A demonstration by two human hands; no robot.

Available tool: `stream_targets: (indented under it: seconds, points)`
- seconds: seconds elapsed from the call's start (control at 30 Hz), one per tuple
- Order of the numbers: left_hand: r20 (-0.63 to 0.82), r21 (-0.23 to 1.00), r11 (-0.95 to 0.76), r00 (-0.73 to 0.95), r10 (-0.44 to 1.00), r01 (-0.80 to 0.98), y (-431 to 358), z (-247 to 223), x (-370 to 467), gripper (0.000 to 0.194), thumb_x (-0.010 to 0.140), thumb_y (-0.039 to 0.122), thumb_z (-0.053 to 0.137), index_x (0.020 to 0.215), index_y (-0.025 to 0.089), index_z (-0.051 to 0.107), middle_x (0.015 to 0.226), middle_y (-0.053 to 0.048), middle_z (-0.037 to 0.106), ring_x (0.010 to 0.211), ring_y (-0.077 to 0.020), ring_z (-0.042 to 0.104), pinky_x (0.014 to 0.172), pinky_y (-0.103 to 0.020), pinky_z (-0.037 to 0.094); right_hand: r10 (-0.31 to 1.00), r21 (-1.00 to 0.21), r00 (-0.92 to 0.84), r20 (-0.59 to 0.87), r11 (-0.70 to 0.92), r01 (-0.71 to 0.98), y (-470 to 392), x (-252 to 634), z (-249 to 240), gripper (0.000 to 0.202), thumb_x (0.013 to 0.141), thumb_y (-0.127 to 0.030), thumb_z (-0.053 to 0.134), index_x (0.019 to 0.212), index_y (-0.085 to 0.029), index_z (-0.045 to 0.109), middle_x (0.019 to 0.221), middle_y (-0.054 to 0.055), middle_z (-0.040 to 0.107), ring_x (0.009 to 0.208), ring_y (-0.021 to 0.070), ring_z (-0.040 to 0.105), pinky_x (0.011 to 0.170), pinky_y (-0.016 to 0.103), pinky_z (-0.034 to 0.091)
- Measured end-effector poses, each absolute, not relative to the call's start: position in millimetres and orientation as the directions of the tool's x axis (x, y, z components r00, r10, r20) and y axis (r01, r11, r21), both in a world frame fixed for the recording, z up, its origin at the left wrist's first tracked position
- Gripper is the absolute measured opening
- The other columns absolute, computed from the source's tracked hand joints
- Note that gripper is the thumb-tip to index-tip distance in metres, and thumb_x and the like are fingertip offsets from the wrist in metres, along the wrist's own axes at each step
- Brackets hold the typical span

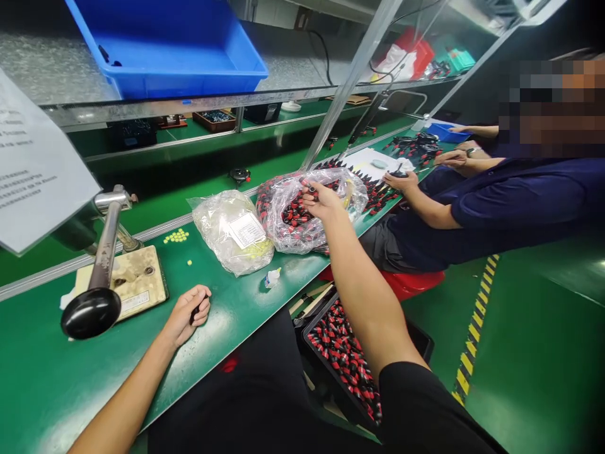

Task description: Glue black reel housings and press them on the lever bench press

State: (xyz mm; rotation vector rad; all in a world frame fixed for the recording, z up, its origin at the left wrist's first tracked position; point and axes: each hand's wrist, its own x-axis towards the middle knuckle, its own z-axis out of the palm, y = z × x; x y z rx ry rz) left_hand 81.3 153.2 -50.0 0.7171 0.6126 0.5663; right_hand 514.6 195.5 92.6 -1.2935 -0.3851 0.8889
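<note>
Two small grips going at once
Left hand curls round a small black piece on the green table, right hand has a red-and-black part over the open clear plastic bag.

Pretty decent light on this one tbh, the green bench is bright, with whitish glare on its near left part and a softer shine near the middle. Darker up top right and under the shelf. Wide-angle look, stuff near the edges gets stretched and tilted. Print on the paper sheet is too soft to read, and a face is pixelated into blocks.
</note>
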Motion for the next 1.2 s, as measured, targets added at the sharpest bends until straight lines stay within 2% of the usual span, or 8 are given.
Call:
stream_targets:
  seconds: [0.1, 0.2, 0.3, 0.4, 0.5, 0.67, 0.97, 1.2]
  points:
    - [-0.314, 0.724, 0.63, 0.679, 0.664, -0.281, 151.1, -49.0, 82.7, 0.039, 0.083, 0.044, 0.087, 0.091, 0.014, 0.063, 0.062, 0.008, 0.043, 0.045, -0.002, 0.028, 0.04, -0.014, 0.019, 0.894, -0.981, 0.447, -0.033, 0.057, -0.186, 164.6, 471.6, 100.9, 0.021, 0.102, -0.022, 0.052, 0.083, -0.017, 0.06, 0.065, -0.005, 0.049, 0.044, 0.0034, 0.028, 0.041, 0.017, 0.019]
    - [-0.314, 0.732, 0.595, 0.61, 0.728, -0.333, 147.4, -48.6, 85.3, 0.043, 0.08, 0.046, 0.089, 0.092, 0.015, 0.063, 0.061, 0.008, 0.043, 0.044, -0.0026, 0.029, 0.04, -0.014, 0.018, 0.984, -0.969, 0.15, 0.098, 0.06, 0.238, 127.3, 402.7, 90.1, 0.018, 0.097, -0.029, 0.064, 0.089, -0.016, 0.071, 0.071, -0.001, 0.06, 0.051, 0.0064, 0.043, 0.048, 0.019, 0.028]
    - [-0.296, 0.781, 0.507, 0.499, 0.815, -0.364, 143.7, -49.3, 87.4, 0.047, 0.078, 0.051, 0.089, 0.091, 0.015, 0.062, 0.06, 0.008, 0.045, 0.044, -0.0031, 0.03, 0.039, -0.014, 0.018, 0.974, -0.749, -0.226, -0.014, 0.14, 0.648, 99.5, 326.2, 56.9, 0.009, 0.093, -0.018, 0.067, 0.087, -0.017, 0.074, 0.083, 0.004, 0.07, 0.069, 0.0127, 0.058, 0.065, 0.025, 0.04]
    - [-0.265, 0.832, 0.425, 0.419, 0.869, -0.355, 142.7, -49.3, 86.4, 0.048, 0.078, 0.054, 0.088, 0.092, 0.016, 0.062, 0.06, 0.008, 0.046, 0.044, -0.0034, 0.031, 0.039, -0.014, 0.019, 0.955, -0.486, -0.256, -0.149, 0.154, 0.86, 93.5, 271.1, 9.6, 0.007, 0.094, -0.015, 0.066, 0.089, -0.015, 0.071, 0.09, 0.007, 0.071, 0.072, 0.016, 0.059, 0.064, 0.028, 0.035]
    - [-0.264, 0.842, 0.411, 0.399, 0.878, -0.349, 145.5, -48.4, 82.9, 0.049, 0.077, 0.054, 0.089, 0.094, 0.018, 0.059, 0.059, 0.009, 0.047, 0.044, -0.0039, 0.032, 0.04, -0.014, 0.021, 0.966, -0.464, -0.23, -0.117, 0.152, 0.873, 98.4, 250.9, -34.4, 0.012, 0.098, -0.027, 0.07, 0.102, -0.016, 0.071, 0.096, 0.008, 0.07, 0.079, 0.0178, 0.063, 0.065, 0.028, 0.036]
    - [-0.254, 0.853, 0.394, 0.387, 0.886, -0.343, 150.5, -48.1, 79.5, 0.049, 0.076, 0.053, 0.089, 0.09, 0.018, 0.058, 0.06, 0.008, 0.049, 0.044, -0.0036, 0.033, 0.04, -0.015, 0.021, 0.969, -0.435, -0.203, 0.139, 0.244, 0.867, 88.1, 247.7, -76.7, 0.025, 0.102, -0.042, 0.066, 0.11, -0.019, 0.069, 0.098, 0.007, 0.069, 0.079, 0.0176, 0.065, 0.064, 0.028, 0.038]
    - [-0.268, 0.867, 0.394, 0.381, 0.885, -0.305, 152.8, -47.0, 77.7, 0.05, 0.075, 0.054, 0.089, 0.095, 0.015, 0.066, 0.06, 0.008, 0.045, 0.044, -0.0036, 0.033, 0.041, -0.016, 0.018, 0.915, -0.286, -0.213, 0.342, 0.317, 0.904, 72.9, 238.2, -92.6, 0.03, 0.11, -0.042, 0.047, 0.105, -0.018, 0.065, 0.089, 0.008, 0.068, 0.076, 0.0186, 0.065, 0.064, 0.029, 0.041]
    - [-0.263, 0.895, 0.384, 0.428, 0.865, -0.227, 152.7, -47.2, 78.0, 0.051, 0.074, 0.056, 0.09, 0.089, 0.016, 0.062, 0.057, 0.009, 0.046, 0.043, -0.0033, 0.033, 0.042, -0.016, 0.021, 0.924, -0.622, -0.079, 0.375, 0.314, 0.717, 78.2, 244.5, -93.8, 0.035, 0.109, -0.048, 0.046, 0.119, -0.02, 0.065, 0.099, 0.01, 0.074, 0.085, 0.0211, 0.069, 0.071, 0.031, 0.051]
